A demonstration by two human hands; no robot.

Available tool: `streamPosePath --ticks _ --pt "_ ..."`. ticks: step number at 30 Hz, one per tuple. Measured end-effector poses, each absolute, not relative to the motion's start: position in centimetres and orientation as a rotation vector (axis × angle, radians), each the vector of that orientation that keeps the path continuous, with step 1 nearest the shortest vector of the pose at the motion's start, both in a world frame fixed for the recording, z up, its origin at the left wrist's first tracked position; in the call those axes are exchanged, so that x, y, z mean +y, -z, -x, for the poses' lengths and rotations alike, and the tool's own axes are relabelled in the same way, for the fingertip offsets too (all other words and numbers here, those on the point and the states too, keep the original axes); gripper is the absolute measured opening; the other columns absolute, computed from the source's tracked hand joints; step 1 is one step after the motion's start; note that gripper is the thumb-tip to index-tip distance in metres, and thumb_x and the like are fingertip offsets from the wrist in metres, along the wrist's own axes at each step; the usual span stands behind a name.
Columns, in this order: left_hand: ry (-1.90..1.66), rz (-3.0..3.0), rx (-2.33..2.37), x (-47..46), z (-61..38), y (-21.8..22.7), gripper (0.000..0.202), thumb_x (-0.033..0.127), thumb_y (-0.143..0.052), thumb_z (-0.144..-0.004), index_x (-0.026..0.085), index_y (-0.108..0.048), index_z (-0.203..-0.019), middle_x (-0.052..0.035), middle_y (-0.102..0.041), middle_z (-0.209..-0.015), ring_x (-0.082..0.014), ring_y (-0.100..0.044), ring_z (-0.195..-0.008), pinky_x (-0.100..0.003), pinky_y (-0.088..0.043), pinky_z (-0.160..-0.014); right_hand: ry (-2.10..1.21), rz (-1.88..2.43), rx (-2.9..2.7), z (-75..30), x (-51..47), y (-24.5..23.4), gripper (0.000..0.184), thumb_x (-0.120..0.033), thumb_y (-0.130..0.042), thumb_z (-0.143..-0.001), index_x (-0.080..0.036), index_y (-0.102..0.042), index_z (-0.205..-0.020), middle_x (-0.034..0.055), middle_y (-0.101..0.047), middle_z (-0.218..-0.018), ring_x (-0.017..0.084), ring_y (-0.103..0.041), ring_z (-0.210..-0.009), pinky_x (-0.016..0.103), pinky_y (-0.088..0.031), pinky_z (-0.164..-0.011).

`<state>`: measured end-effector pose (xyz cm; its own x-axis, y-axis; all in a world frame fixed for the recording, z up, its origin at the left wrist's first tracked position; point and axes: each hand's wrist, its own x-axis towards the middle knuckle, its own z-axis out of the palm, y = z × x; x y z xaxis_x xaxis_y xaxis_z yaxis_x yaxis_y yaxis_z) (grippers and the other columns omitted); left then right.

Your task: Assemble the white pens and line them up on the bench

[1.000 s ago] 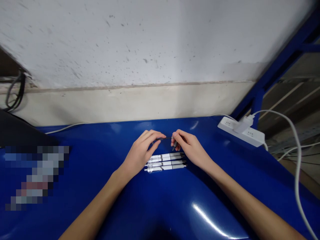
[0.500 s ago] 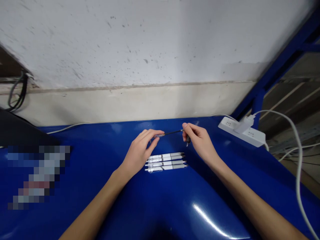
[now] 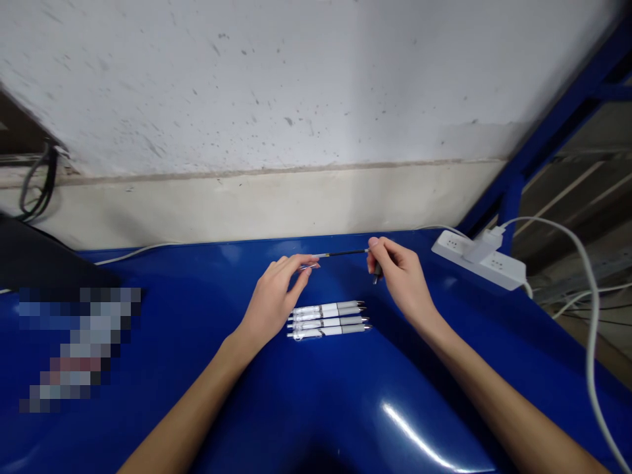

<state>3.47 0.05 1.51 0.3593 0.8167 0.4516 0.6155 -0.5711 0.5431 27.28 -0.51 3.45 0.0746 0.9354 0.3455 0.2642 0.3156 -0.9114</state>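
My left hand point(image 3: 274, 293) pinches a clear pen barrel point(image 3: 310, 266) between thumb and fingers; most of the barrel is hidden by the hand. My right hand point(image 3: 401, 273) grips the right end of a thin pen refill point(image 3: 346, 253) with dark ink. A dark grey pen grip point(image 3: 377, 272) pokes down from under the same fingers. The refill spans the gap between both hands, its clear left end at my left fingertips. Whether it still sits inside the barrel, I cannot tell. Below, several white and grey pens point(image 3: 330, 322) lie side by side, tips to the right.
A white power strip point(image 3: 478, 259) with a plug and cable is at the right of the blue table point(image 3: 316, 401). A dark object point(image 3: 42, 257) and a blurred-out patch point(image 3: 83, 345) are at left. The wall point(image 3: 276, 204) rises behind the table.
My right hand has moved slightly right and up with the refill. More of the refill shows, including its clear left end, and it now lies above the barrel. The row of pens is unmoved.
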Motion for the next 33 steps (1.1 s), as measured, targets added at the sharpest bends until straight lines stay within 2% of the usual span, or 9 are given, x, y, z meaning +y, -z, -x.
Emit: streamPosePath --ticks 3,9,17,22,33 --pt "-1.018 -2.346 1.268 0.01 -3.47 -1.42 0.023 0.023 -0.049 -0.109 0.026 -0.065 -0.124 -0.0035 -0.075 -0.120 -0.0223 -0.066 -0.101 -0.040 -0.047 -0.090 -0.763 1.155 -1.439 -27.00 -0.66 -3.34 0.047 -0.054 -0.055 -0.103 -0.021 -0.056 -0.070 -0.0006 -0.054 -0.067 0.013 -0.051 -0.059 0.028 -0.042 -0.057" --pt "-0.969 -2.360 1.274 -0.10 -3.58 -1.25 0.022 0.024 -0.049 -0.109 0.026 -0.065 -0.125 -0.0038 -0.076 -0.117 -0.0223 -0.067 -0.099 -0.041 -0.047 -0.093 -0.797 1.128 -1.419 -26.72 -0.49 -2.59 0.033 -0.054 -0.062 -0.099 -0.022 -0.063 -0.090 0.0006 -0.062 -0.077 0.015 -0.060 -0.067 0.027 -0.050 -0.062" --pt "-0.928 -2.412 1.278 -0.11 -3.69 -1.16 0.024 0.016 -0.052 -0.105 0.026 -0.065 -0.122 -0.0027 -0.075 -0.115 -0.0216 -0.066 -0.099 -0.041 -0.046 -0.093 -0.737 1.137 -1.479 -26.62 -0.86 -2.74 0.021 -0.043 -0.062 -0.101 -0.023 -0.066 -0.102 0.0014 -0.066 -0.088 0.013 -0.062 -0.066 0.028 -0.053 -0.064" --pt "-0.928 -2.423 1.278 -0.16 -3.76 -1.13 0.028 0.011 -0.052 -0.102 0.026 -0.066 -0.122 -0.0023 -0.075 -0.114 -0.0216 -0.067 -0.100 -0.040 -0.045 -0.092 -0.746 1.140 -1.476 -26.41 -0.93 -2.74 0.020 -0.042 -0.062 -0.100 -0.023 -0.066 -0.105 0.0014 -0.065 -0.089 0.014 -0.063 -0.067 0.028 -0.054 -0.064" --pt "-0.924 -2.427 1.264 -0.13 -3.80 -1.00 0.028 0.011 -0.051 -0.103 0.026 -0.065 -0.122 -0.0015 -0.075 -0.117 -0.0211 -0.067 -0.103 -0.039 -0.045 -0.093 -0.738 1.134 -1.489 -26.27 -1.04 -2.59 0.018 -0.040 -0.063 -0.101 -0.023 -0.066 -0.105 0.0004 -0.065 -0.088 0.013 -0.063 -0.066 0.028 -0.053 -0.064"
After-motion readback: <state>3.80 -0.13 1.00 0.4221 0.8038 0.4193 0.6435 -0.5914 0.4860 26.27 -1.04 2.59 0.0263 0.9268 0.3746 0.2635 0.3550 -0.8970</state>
